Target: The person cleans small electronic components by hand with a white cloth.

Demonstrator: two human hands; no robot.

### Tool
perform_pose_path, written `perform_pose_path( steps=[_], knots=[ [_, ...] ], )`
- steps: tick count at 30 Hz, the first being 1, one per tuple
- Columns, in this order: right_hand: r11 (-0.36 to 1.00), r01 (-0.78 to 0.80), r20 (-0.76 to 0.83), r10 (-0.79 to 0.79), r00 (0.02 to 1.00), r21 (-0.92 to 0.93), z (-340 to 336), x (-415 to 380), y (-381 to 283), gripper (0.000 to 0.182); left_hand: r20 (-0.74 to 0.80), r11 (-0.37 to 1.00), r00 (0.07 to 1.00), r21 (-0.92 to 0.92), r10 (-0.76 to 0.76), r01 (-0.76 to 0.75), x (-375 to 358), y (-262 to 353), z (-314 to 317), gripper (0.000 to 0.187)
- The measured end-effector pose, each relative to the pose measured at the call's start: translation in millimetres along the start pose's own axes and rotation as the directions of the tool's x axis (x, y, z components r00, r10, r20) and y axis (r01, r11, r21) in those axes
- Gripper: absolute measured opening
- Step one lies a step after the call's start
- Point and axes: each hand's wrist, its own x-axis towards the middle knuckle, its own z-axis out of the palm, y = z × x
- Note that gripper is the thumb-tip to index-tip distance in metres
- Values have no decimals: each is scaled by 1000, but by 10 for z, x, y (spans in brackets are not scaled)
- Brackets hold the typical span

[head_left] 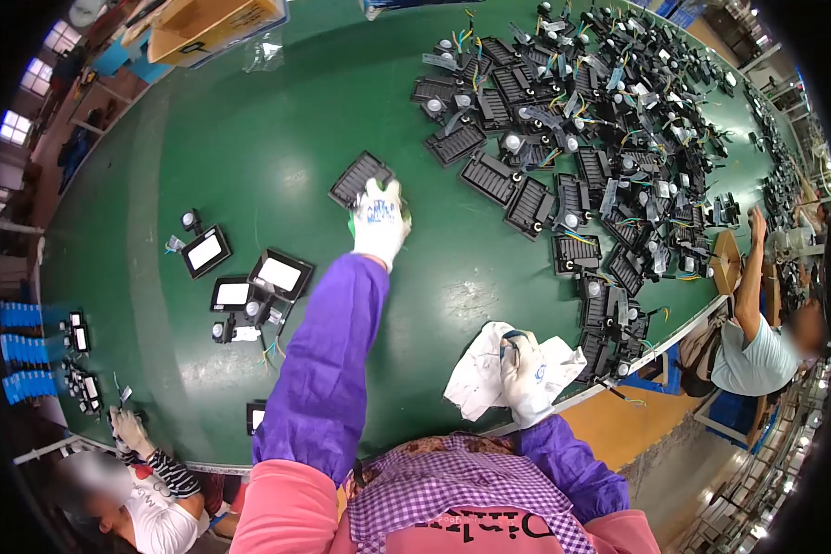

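Note:
My left hand [379, 220], in a white glove, reaches out over the green table and grips the near edge of a black floodlight [351, 182], ribbed back facing up. Close to the table's front edge, my right hand [526, 377], also gloved, is closed on a crumpled white cloth [475, 374] with dark smudges. Its fingertips are partly hidden in the folds. To the left of my left arm lie several floodlights [280, 274] with white front panels up, some with round white sensors and loose wires.
A large heap of floodlights [609, 175] with wires covers the table's right side. A cardboard box [208, 28] stands at the far left. Blue boxes [28, 349] are stacked at the left end. One person [148, 499] works at lower left, another [757, 351] at right.

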Motion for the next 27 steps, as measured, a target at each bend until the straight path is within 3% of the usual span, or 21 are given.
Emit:
perform_pose_path(
  steps=[3, 5, 7, 10, 13, 16, 19, 23, 26, 27],
  knots=[
    [996, 40, -5, -40, 999, 75, 49, 25, -41, 12, 79, 993, 990, 23, 117, -119, -567, -40, -115, 38],
    [997, 10, -18, -8, 1000, 81, 16, 89, -182, 11, 93, 928, 923, -12, 372, -373, -1084, -89, -186, 38],
    [992, -39, 0, 39, 999, 120, -6, 146, -264, 9, 300, 874, 831, -25, 469, -485, -1559, 6, -318, 43],
    [995, 99, 27, -98, 995, -23, 124, 341, -338, 8, 302, 834, 783, -86, 543, -545, -2110, 153, -276, 39],
    [931, 207, 320, -106, 941, -300, 306, 400, -419, 12, 319, 881, 824, -96, 468, -464, -2379, 234, -84, 38],
    [843, 349, 276, -250, 928, -410, 586, 226, -173, 15, 280, 929, 886, -105, 370, -355, -2575, 264, -37, 44],
    [827, 393, 314, -279, 908, -403, 599, 220, -171, 14, -39, 890, 898, -115, 439, -440, -2906, 114, 64, 53],
    [852, 369, 302, -265, 916, -372, 659, 244, -123, 13, 28, 877, 889, -179, 458, -446, -3261, -133, 82, 62],
    [877, 349, 311, -248, 917, -330, 606, 291, -150, 14, 144, 913, 903, -120, 406, -391, -3211, -114, 14, 62],
    [927, 261, 321, -169, 932, -271, 433, 333, -298, 14, 167, 896, 881, -61, 443, -439, -3137, -174, 65, 60]
  ],
)
